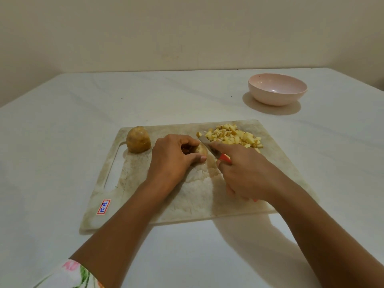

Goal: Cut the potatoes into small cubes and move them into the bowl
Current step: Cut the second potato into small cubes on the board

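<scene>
A worn pale cutting board [199,196] lies on the white table. My left hand [172,159] grips a potato piece [201,150] near the board's middle, fingers curled over it. My right hand [247,173] grips an orange-handled knife [224,157], forefinger along the blade's back; the blade rests against the potato piece's right side. A heap of small yellow potato cubes [232,136] sits at the board's far right. A half potato [138,139] stands at the far left corner. The pink bowl [277,89], empty, stands beyond the board to the right.
The board has a handle slot [113,169] on its left side and a red-edged label [103,206] near its front left corner. A beige wall runs behind the table. A floral sleeve [70,275] shows at the bottom left.
</scene>
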